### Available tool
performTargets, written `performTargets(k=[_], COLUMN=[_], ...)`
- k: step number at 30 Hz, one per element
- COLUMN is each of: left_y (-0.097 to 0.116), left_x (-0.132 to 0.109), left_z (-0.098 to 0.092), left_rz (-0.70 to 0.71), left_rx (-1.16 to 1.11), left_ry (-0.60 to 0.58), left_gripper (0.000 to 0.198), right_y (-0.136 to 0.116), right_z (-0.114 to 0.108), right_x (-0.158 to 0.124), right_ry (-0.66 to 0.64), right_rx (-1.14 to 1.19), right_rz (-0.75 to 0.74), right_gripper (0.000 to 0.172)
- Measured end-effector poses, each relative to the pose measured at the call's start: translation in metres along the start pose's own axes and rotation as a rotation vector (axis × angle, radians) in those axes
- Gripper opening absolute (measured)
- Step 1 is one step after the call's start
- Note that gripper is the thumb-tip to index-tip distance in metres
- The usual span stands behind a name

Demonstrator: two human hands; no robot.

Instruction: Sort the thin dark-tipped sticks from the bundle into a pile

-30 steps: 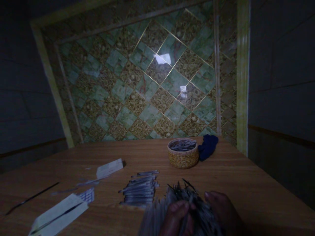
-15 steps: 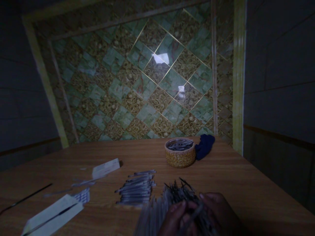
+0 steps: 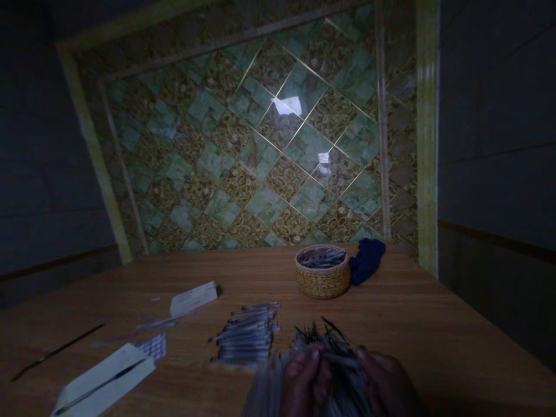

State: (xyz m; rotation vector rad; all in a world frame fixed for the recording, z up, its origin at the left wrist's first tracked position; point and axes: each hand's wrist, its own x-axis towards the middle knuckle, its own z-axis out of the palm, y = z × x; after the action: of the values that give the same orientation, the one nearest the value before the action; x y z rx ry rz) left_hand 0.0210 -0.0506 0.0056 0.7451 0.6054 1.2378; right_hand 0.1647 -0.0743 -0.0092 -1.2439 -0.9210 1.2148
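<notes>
Your left hand [image 3: 306, 379] and right hand [image 3: 386, 379] pinch a slender grey stick [image 3: 341, 359], one grip near each end. Directly below the grip, the loose heap [image 3: 345, 389] appears unfinished. The laid-out row [image 3: 245, 337], ahead-left, appears done; the woven basket [image 3: 324, 285], farther ahead, holds sticks of indeterminate status.

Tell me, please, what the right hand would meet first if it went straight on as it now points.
The right hand would probably meet the pile's dark tips first, beyond the slender piece it holds, though depth is unclear.

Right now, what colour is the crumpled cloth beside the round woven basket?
The crumpled cloth is dark blue; head view.
</notes>
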Motion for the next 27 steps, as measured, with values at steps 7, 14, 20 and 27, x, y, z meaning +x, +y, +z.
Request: performTargets(k=[7, 14, 20, 27], left_y=[0.001, 0.005, 0.003, 0.004], left_x=[0.004, 0.000, 0.003, 0.002], left_z=[-0.001, 0.003, -0.002, -0.002], left_rz=[0.115, 0.141, 0.115, 0.152], left_rx=[0.160, 0.161, 0.157, 0.184], left_ry=[0.065, 0.105, 0.124, 0.102], left_gripper=[0.036, 0.033, 0.032, 0.031], right_y=[0.013, 0.022, 0.018, 0.021], right_z=[0.003, -0.003, -0.004, -0.003], right_x=[0.001, 0.004, 0.001, 0.002], right_ry=[-0.085, -0.104, -0.170, -0.099], right_rx=[-0.035, -0.043, 0.025, -0.007], right_rz=[-0.048, -0.026, -0.092, -0.016], right_gripper=[0.055, 0.057, 0.054, 0.056])
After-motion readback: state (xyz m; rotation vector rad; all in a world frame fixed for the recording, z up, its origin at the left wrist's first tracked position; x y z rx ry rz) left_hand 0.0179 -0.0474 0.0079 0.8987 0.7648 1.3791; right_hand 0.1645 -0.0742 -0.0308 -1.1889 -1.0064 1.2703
